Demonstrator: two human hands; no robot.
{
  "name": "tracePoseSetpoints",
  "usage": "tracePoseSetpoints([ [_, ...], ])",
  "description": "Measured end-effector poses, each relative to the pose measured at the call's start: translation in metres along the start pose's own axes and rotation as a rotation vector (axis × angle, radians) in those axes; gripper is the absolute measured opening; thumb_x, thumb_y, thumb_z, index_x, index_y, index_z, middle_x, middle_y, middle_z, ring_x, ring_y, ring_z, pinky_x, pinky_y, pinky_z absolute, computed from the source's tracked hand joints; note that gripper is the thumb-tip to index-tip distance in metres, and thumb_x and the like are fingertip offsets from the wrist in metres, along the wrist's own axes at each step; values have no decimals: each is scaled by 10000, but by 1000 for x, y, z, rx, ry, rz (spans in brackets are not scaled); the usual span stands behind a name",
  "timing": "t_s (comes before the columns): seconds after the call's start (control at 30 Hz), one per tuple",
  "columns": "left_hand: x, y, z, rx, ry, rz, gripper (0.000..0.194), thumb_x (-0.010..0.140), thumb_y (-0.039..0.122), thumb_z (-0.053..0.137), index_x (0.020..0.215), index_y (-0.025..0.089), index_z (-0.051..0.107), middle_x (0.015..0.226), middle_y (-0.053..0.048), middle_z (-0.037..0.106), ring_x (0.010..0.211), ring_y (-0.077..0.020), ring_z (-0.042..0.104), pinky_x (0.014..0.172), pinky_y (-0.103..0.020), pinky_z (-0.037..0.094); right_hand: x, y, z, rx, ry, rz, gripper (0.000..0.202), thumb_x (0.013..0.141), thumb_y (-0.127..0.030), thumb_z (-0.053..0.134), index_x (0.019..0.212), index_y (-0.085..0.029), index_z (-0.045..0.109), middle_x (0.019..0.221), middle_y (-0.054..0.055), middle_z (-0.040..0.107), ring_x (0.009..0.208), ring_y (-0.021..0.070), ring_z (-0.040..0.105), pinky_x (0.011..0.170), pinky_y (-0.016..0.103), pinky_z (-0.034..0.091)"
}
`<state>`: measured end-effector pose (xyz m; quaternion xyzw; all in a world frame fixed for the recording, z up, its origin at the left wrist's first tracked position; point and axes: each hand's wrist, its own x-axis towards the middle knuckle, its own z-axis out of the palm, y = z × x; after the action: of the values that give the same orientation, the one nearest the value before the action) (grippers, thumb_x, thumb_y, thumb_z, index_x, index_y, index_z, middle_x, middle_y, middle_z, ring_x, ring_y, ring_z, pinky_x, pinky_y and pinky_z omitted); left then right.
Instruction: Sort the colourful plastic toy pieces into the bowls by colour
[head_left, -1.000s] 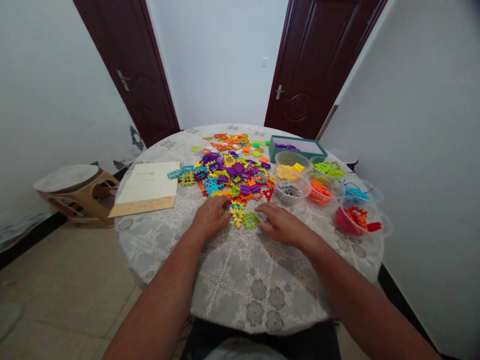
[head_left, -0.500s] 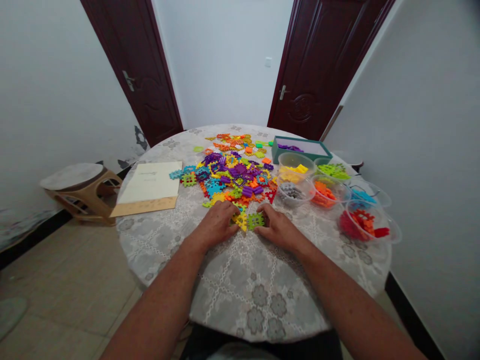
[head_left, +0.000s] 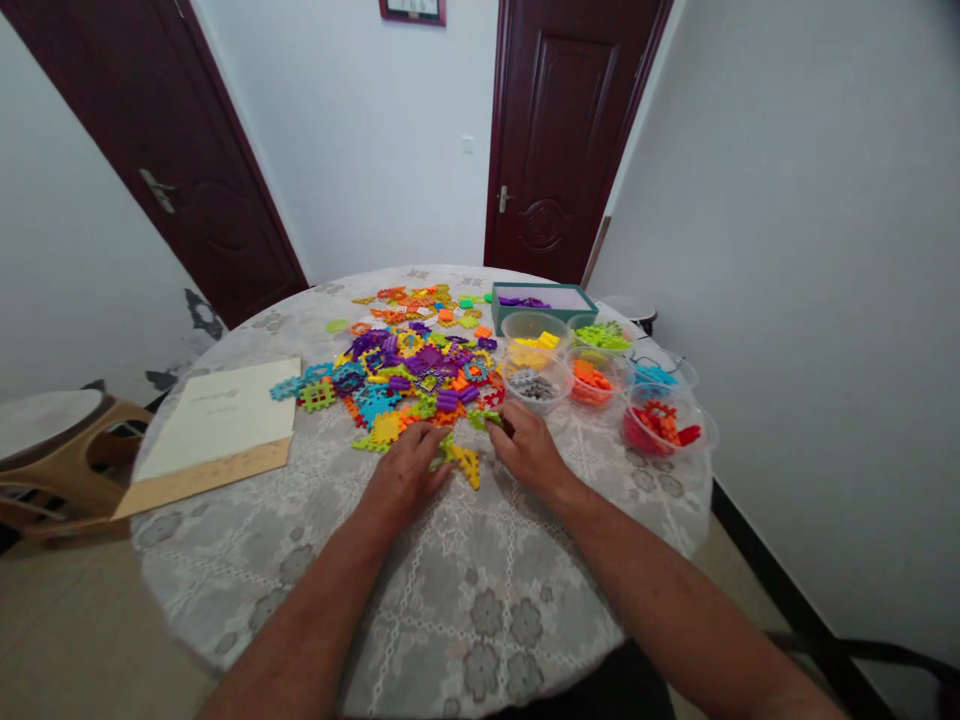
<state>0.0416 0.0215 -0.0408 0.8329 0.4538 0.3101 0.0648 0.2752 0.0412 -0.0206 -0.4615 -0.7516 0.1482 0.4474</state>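
Note:
A heap of colourful toothed plastic building pieces (head_left: pixel 429 357) lies mid-table. My left hand (head_left: pixel 409 475) is at its near edge, fingers curled round a green building piece (head_left: pixel 444 452) that is partly hidden by them. Touching or just beside that piece is a yellow triangular building piece (head_left: pixel 467 466); whether the two are joined I cannot tell. My right hand (head_left: pixel 529 450) pinches a light green building piece (head_left: pixel 484 419), seen tilted, at the heap's front right. A yellow square piece (head_left: pixel 386 429) sits just beyond the left hand.
Right of the heap stand clear plastic tubs of sorted pieces: yellow (head_left: pixel 535 345), grey (head_left: pixel 531 385), orange (head_left: pixel 592 383), green (head_left: pixel 602 336), blue (head_left: pixel 655 374) and red (head_left: pixel 661 428). Behind them is a green box (head_left: pixel 545 317) with purple pieces. A paper folder (head_left: pixel 217 420) lies at left.
The view has swung right and down. My right hand has moved the green piece away from the yellow triangle, towards the heap. My left hand stays by the triangle, with a green piece at its fingers.

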Motion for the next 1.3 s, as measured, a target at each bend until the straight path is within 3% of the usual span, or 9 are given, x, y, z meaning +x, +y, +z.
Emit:
tracePoseSetpoints([
  [0.1,2,-4,-6,-82,159,-84,425,896,272,663,1319,283,623,1197,-86,589,1157,-277,593,1041,-469,505,-1,2,3,14,-14,24,208,961,-258,561,759,-210,548,739,-10,546,722,159,531,680,273,376],
  [0.23,5,-5,-15,-166,344,-308,432,832,311,744,1259,319,677,1194,-83,615,1157,-290,605,1074,-498,480,-2,5,4,122,-53,128,209,1021,-312,506,914,-221,660,757,-11,643,678,156,584,657,267,417],
  [0.3,7,-3,-18,-279,330,-429,444,817,333,761,1254,303,683,1196,-84,656,1129,-286,631,1054,-496,491,-3,7,4,154,-37,121,219,1027,-312,497,1009,-230,699,822,5,689,731,169,627,702,277,461],
  [0.47,9,-1,-18,-579,235,-607,523,793,333,747,1300,232,672,1146,-64,699,953,-214,687,929,-399,549,-5,10,5,129,32,-52,354,962,-192,518,1262,-233,702,1071,71,680,969,213,640,889,347,505],
  [0.8,10,12,-8,-1053,312,-715,366,710,233,798,1067,195,732,1003,-51,730,872,-179,672,809,-322,554,-17,-13,18,175,-193,-239,609,899,-58,485,1458,-286,556,1273,107,591,1158,235,599,997,423,522],
  [0.93,8,17,-8,-1221,247,-713,361,761,292,794,1098,189,719,1032,-60,740,881,-173,674,782,-299,521,-22,-14,23,120,-282,-282,675,898,-51,487,1524,-303,478,1387,121,529,1260,251,558,1050,454,513],
  [1.1,6,16,-8,-1191,177,-633,467,715,241,845,1159,181,714,1082,-72,745,975,-196,676,884,-325,506,-25,-14,25,90,-350,-287,696,918,-63,471,1572,-288,396,1484,122,479,1354,253,505,1110,462,480],
  [1.2,9,10,-12,-1246,276,-654,459,694,196,826,1138,180,712,1092,-68,740,963,-186,681,867,-312,509,-24,-10,26,64,-268,-226,671,947,-113,493,1587,-251,348,1452,146,513,1320,259,523,1089,463,486],
  [1.3,12,1,-22,-1367,430,-704,512,654,155,812,1149,176,684,998,-45,732,864,-162,686,796,-294,520,-22,-2,25,-61,-204,-188,550,946,-165,540,1491,-191,469,1362,172,577,1248,283,550,1068,481,475],
])
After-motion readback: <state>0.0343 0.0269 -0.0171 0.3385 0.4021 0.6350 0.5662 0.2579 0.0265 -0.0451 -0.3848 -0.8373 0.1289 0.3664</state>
